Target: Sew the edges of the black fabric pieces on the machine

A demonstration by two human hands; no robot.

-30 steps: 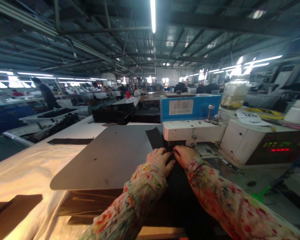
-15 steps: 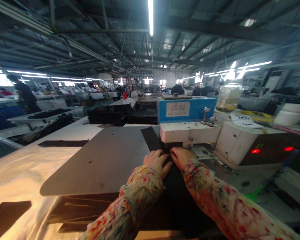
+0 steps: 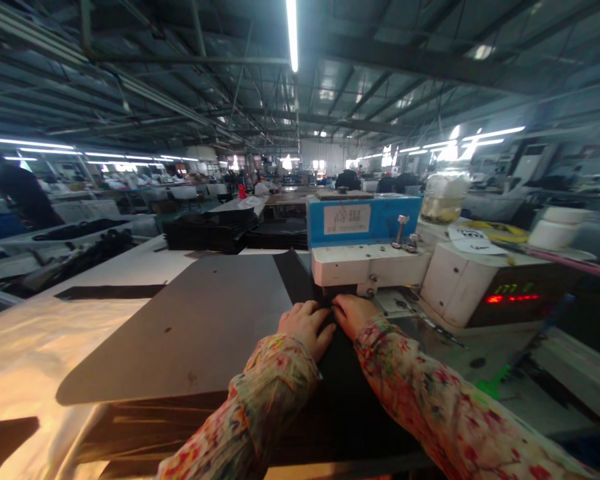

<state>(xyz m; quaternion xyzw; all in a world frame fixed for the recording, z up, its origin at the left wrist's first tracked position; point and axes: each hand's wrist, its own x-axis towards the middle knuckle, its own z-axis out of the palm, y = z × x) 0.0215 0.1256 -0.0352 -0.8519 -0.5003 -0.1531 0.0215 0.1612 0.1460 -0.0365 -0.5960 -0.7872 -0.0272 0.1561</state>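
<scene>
A: Both hands at the machine (image 3: 367,263). Left hand (image 3: 306,325) lies flat, fingers spread lightly, palm down on the black strip (image 3: 294,275). Right hand (image 3: 353,313) beside it, fingertips drawn together on the same strip, right under the machine's white head. Whether it actually pinches the edge, can't tell; the dark cloth swallows the detail.

B: Where does the strip run?

A: From under the forearms straight up to the head, then on past it along the right edge of the grey sheet (image 3: 195,327). Hands touch each other at the fingertips, just short of the head.

B: Why that arrangement, you reckon?

A: My reading: the flat left hand pins the strip so it can't skew, while the right steers the edge into the gap. Hands kept close together so the cloth between them stays taut.

B: And the grey sheet?

A: Lies flat on a low stack (image 3: 145,427) of similar pieces, left of the strip, within easy reach. Looks like stock parked next to the feed line.

B: Anything else about?

A: Control box (image 3: 485,290) to the right with red and green digits lit. A jar (image 3: 443,197) on top behind it. Black stacks (image 3: 215,230) further up the table (image 3: 30,347). A person (image 3: 17,193) stands far left, well apart.
</scene>
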